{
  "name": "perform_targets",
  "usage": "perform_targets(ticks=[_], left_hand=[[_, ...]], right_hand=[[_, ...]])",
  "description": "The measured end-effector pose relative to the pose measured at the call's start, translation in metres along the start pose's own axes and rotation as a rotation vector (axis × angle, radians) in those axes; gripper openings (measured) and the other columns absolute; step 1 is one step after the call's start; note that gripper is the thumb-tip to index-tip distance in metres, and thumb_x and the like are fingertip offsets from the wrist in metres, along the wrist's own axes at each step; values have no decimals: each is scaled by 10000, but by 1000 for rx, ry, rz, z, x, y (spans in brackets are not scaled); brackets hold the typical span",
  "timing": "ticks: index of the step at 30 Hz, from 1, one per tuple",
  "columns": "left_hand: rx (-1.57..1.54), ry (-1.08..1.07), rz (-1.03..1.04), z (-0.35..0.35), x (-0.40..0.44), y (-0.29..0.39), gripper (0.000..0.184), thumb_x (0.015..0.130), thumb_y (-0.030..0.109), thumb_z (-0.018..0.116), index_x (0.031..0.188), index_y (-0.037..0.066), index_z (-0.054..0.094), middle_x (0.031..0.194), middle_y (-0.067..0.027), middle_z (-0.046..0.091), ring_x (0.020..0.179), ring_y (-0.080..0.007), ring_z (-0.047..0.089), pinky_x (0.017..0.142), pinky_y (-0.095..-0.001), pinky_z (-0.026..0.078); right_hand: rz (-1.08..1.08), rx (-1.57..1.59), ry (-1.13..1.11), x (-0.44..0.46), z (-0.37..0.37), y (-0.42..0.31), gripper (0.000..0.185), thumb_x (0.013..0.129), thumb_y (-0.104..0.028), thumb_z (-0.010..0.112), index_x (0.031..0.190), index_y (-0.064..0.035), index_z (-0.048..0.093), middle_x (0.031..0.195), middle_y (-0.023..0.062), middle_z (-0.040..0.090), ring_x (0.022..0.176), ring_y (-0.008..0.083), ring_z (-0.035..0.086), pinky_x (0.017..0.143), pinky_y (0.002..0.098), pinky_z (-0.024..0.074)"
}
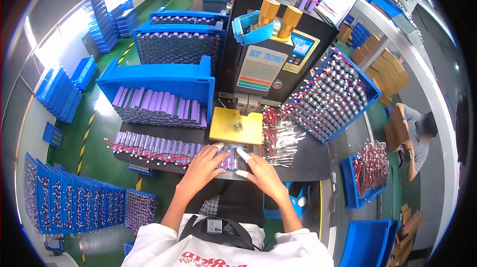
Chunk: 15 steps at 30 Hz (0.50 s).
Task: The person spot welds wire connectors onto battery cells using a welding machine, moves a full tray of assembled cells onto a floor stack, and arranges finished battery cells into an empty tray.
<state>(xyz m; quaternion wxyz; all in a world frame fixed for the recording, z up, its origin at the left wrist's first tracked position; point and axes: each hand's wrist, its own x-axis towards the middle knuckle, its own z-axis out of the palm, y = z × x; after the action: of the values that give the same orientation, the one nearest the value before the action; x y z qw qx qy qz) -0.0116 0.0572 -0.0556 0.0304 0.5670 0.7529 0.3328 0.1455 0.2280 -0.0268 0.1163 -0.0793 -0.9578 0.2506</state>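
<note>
A row of purple battery cells (154,143) with red and black leads lies along the front edge of the black bench. My left hand (201,166) rests over its right part, fingers spread, fingertips on the cells. A few more purple cells (227,159) lie between my two hands. My right hand (263,171) is at their right end, with index finger and thumb apart and white covers on both tips. Whether it touches the last cell I cannot tell. Just beyond my hands is a yellow plate (236,130), below the head of a spot-welding machine (261,66).
Left of the plate, a tilted blue bin (159,73) holds stacked purple cells. A bundle of red and silver lead strips (280,135) lies right of the plate. Farther right is a blue tray (330,95) of wired cells. A person (422,135) holds a cardboard box at far right.
</note>
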Motion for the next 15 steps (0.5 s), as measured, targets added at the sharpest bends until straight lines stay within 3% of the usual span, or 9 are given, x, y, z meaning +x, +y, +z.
perform_targets(ticks=[2, 4, 7, 8, 10, 13, 15], left_hand=[[0, 8, 9, -1, -2, 1, 517, 753, 214, 783, 1226, 94, 614, 1258, -170, 557, 1215, -390, 516, 1077, -473, 401], [7, 19, 27, -10, -2, 4, 510, 766, 204, 771, 1234, 83, 608, 1261, -188, 549, 1216, -396, 514, 1077, -473, 403], [-170, 38, -3, -30, -7, 19, 461, 777, 210, 778, 1198, 81, 642, 1290, -153, 568, 1206, -357, 536, 1019, -427, 439], [-258, 16, -55, -38, -15, 27, 450, 773, 209, 785, 1182, 75, 654, 1295, -145, 576, 1207, -344, 543, 1010, -409, 447], [-351, 11, -95, -50, -36, 34, 319, 803, 151, 756, 1100, 53, 694, 1132, -115, 677, 1041, -304, 637, 925, -369, 489], [-534, -100, -159, -62, -70, 37, 289, 868, 191, 705, 1110, 37, 667, 1080, -107, 676, 968, -297, 651, 878, -352, 505], [-529, -284, -252, -62, -95, 36, 343, 878, 233, 696, 1157, 42, 646, 1114, -117, 660, 992, -314, 640, 871, -358, 506]], right_hand=[[52, 84, 52, -2, -9, 1, 461, 891, -204, 677, 1315, -64, 560, 1022, 165, 627, 951, 363, 616, 834, 439, 500], [36, 82, 307, -5, -18, 8, 240, 912, -144, 651, 1136, -60, 671, 962, 151, 676, 879, 326, 655, 773, 394, 518], [177, 216, 368, -15, -37, 6, 180, 905, -91, 647, 1076, -56, 691, 916, 126, 671, 768, 286, 656, 701, 344, 513], [211, 224, 299, -21, -43, 1, 185, 902, -96, 651, 1077, -46, 688, 903, 127, 665, 774, 282, 654, 703, 344, 509], [131, 203, 184, -36, -43, -10, 201, 896, -104, 663, 1086, -46, 689, 905, 132, 660, 787, 281, 654, 710, 339, 509], [144, 378, -78, -61, -27, -45, 251, 881, -119, 697, 1117, -33, 691, 916, 112, 657, 845, 224, 655, 755, 315, 508], [98, 357, -202, -81, 2, -57, 371, 850, -180, 730, 1196, -66, 662, 971, 120, 659, 890, 277, 659, 782, 348, 522]])
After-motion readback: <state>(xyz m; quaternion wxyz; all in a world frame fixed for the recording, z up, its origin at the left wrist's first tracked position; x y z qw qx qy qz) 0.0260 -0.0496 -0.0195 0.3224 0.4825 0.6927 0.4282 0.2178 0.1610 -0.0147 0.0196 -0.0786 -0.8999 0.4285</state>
